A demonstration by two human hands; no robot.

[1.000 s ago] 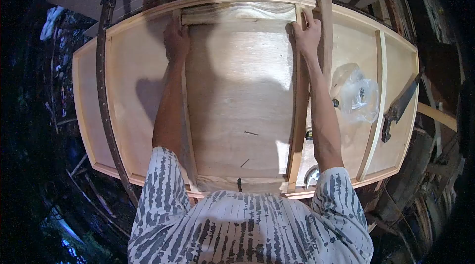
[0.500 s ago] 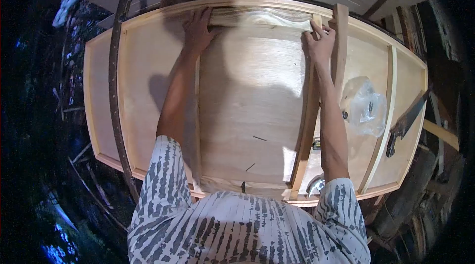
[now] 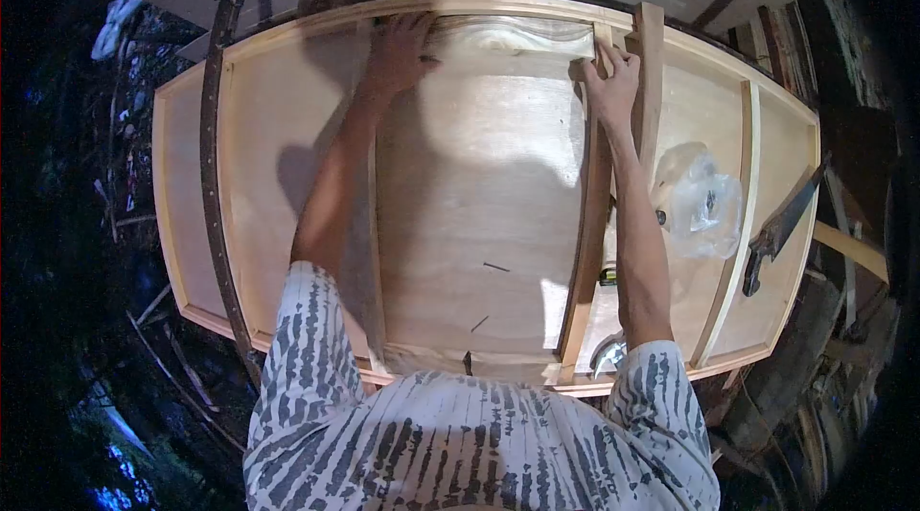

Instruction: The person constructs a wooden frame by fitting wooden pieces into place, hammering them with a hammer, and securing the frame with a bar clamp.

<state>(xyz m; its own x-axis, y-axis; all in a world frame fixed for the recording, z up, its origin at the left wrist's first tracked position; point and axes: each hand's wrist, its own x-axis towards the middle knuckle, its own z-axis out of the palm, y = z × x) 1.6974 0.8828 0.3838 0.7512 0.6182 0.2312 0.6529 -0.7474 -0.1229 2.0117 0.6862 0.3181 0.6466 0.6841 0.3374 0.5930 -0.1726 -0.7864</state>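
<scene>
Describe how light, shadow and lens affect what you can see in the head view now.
Head view: glare whitens the panel near the right hand; shadow dims the left hand; a small bright patch lies low on the panel; the wide lens bows the frame; corners fall to black; the bag looks hazy, its contents unclear.

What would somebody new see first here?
Probably the big wooden frame, stretching right across the middle. Next, two bare hands at its far side: the left hand in shadow, the right hand brightly lit. Then the saw on the right, beyond a crinkly plastic bag.
</scene>
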